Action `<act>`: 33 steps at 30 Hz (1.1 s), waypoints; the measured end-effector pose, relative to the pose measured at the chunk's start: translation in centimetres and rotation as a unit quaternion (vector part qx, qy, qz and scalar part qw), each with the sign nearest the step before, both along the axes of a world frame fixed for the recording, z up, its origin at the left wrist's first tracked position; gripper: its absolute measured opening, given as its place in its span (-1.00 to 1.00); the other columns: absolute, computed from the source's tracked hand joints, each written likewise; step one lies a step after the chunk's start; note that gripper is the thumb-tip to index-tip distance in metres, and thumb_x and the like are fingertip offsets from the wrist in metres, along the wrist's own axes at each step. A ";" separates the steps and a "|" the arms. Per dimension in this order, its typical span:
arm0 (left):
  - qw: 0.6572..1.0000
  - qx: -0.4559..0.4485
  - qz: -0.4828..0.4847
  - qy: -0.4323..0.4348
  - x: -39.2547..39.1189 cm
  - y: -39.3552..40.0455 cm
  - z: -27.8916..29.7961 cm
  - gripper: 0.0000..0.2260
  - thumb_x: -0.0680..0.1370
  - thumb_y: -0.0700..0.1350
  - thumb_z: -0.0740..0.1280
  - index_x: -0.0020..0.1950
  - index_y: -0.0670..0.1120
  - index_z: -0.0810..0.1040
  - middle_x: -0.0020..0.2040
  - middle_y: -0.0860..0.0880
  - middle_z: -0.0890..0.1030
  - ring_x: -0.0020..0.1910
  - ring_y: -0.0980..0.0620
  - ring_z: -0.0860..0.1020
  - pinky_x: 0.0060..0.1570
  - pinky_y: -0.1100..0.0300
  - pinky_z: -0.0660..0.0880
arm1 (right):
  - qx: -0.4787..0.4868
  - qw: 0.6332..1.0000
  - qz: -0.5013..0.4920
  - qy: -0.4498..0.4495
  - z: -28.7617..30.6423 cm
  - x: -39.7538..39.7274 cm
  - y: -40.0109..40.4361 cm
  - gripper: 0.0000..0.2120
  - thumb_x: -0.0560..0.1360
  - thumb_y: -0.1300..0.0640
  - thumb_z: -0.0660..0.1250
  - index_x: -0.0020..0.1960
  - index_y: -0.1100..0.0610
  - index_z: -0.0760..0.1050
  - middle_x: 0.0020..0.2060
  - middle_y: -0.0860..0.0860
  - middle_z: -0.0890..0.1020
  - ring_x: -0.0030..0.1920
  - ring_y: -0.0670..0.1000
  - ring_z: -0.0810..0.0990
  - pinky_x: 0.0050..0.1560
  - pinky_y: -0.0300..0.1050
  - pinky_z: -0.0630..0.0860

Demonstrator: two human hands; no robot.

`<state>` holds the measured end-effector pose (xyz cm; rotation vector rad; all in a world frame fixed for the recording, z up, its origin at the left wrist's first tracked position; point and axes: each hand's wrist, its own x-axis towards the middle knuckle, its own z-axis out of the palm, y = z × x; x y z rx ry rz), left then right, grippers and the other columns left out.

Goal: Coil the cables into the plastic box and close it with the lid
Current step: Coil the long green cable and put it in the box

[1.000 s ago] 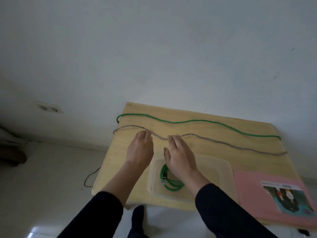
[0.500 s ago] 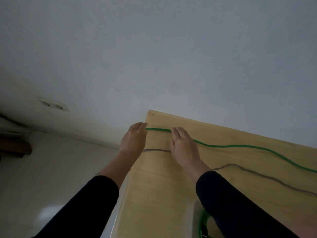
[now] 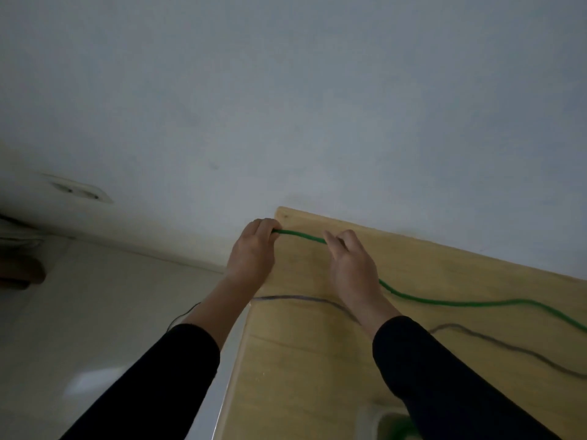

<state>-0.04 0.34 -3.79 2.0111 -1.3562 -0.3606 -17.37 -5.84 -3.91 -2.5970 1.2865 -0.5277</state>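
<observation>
both hands pinch the green cable [image 3: 300,235] at the table's [image 3: 317,360] far corner, left hand [image 3: 254,249] on its end, right hand [image 3: 351,265] just beside. thin and limp, it looks light and likely coils best fed from the end; the box [image 3: 374,422] sits near.

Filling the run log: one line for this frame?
left hand: gripping green cable end | right hand: pinching same cable | grey cable: untouched on table

Two hands [image 3: 254,252] [image 3: 352,265], one green cable [image 3: 444,302], one grey cable [image 3: 476,336], one table [image 3: 301,376], one wall socket [image 3: 79,192].
</observation>
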 end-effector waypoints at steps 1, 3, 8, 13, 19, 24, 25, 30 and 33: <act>1.000 -0.021 -0.006 0.003 0.0 -0.2 1.0 -0.85 0.59 -0.21 0.18 0.08 -0.19 0.51 0.00 -0.14 0.58 -0.05 -0.09 0.52 -0.13 0.16 0.39 | 0.006 1.000 -0.005 -0.017 1.1 -0.3 -0.2 -0.46 0.34 0.48 0.31 0.27 0.16 0.47 -0.16 0.13 0.54 -0.31 0.12 0.53 -0.44 -0.06 0.53; 0.998 -0.056 -0.027 0.025 -0.3 -0.9 3.4 -0.88 0.59 -0.21 0.17 0.05 -0.14 0.48 -0.04 -0.09 0.57 -0.12 -0.04 0.53 -0.14 0.15 0.44 | -0.002 0.998 -0.013 -0.058 3.6 -1.2 -0.6 -0.47 0.42 0.38 0.25 0.33 0.03 0.41 -0.20 0.09 0.51 -0.35 0.09 0.49 -0.44 -0.04 0.51; 0.977 -0.114 -0.060 0.171 -3.4 -2.0 10.2 -0.87 0.60 -0.24 0.14 -0.02 -0.04 0.42 -0.23 -0.02 0.52 -0.29 0.12 0.55 -0.32 0.45 0.42 | -0.094 0.984 -0.019 -0.151 10.7 -4.1 -2.1 -0.62 0.53 0.17 0.12 0.32 0.03 0.44 -0.30 0.06 0.48 -0.43 0.03 0.43 -0.47 -0.16 0.42; 0.946 -0.133 -0.104 0.275 -8.8 -1.7 14.0 -0.77 0.64 -0.08 0.07 -0.02 -0.05 0.51 -0.38 0.10 0.45 -0.37 0.16 0.46 -0.20 0.22 0.50 | -0.147 0.970 -0.012 -0.195 16.6 -8.3 -3.0 -0.66 0.55 0.15 0.12 0.27 0.07 0.49 -0.29 0.05 0.52 -0.41 0.01 0.46 -0.42 -0.24 0.38; 0.755 -0.128 -0.171 0.620 -17.6 0.4 19.9 -0.67 0.64 0.02 0.02 -0.16 -0.10 0.45 -0.43 0.05 0.11 -0.47 0.10 0.09 -0.48 0.30 0.15 | -0.109 0.964 0.023 -0.243 20.8 -14.4 -2.9 -0.68 0.56 0.16 0.15 0.28 0.02 0.47 -0.31 0.00 0.52 -0.34 -0.05 0.44 -0.32 -0.32 0.38; 0.585 -0.199 -0.180 0.766 -22.9 0.6 24.4 -0.67 0.62 0.03 0.06 -0.18 -0.10 0.48 -0.51 0.09 0.14 -0.51 0.13 0.05 -0.55 0.35 0.14 | -0.020 0.967 0.029 -0.251 21.9 -19.6 -1.5 -0.65 0.60 0.08 0.10 0.38 -0.04 0.34 -0.30 -0.21 0.45 -0.28 -0.15 0.45 -0.21 -0.32 0.38; 0.568 -0.217 -0.180 0.773 -23.7 0.5 25.0 -0.67 0.63 0.02 0.05 -0.15 -0.10 0.49 -0.52 0.10 0.18 -0.53 0.14 0.09 -0.55 0.35 0.15 | -0.003 0.969 0.029 -0.244 21.8 -20.5 -1.1 -0.64 0.60 0.10 0.10 0.39 -0.04 0.32 -0.28 -0.23 0.46 -0.26 -0.16 0.46 -0.19 -0.30 0.39; 0.554 -0.315 -0.145 0.757 -24.9 0.1 27.9 -0.69 0.65 -0.02 0.01 0.12 -0.12 0.49 -0.43 0.09 0.34 -0.49 0.16 0.28 -0.44 0.36 0.31 | -0.032 0.982 0.092 -0.162 21.1 -23.5 2.1 -0.62 0.59 0.05 0.09 0.41 0.00 0.29 -0.30 -0.15 0.46 -0.34 -0.15 0.43 -0.30 -0.27 0.33; 0.598 -0.347 -0.120 0.712 -24.7 -0.6 28.7 -0.72 0.66 -0.05 -0.01 0.16 -0.10 0.45 -0.30 0.07 0.44 -0.40 0.15 0.40 -0.39 0.34 0.37 | -0.056 0.983 0.128 -0.116 22.2 -24.2 4.0 -0.59 0.58 0.03 0.07 0.41 0.05 0.28 -0.07 0.01 0.59 -0.16 0.04 0.57 -0.20 -0.11 0.45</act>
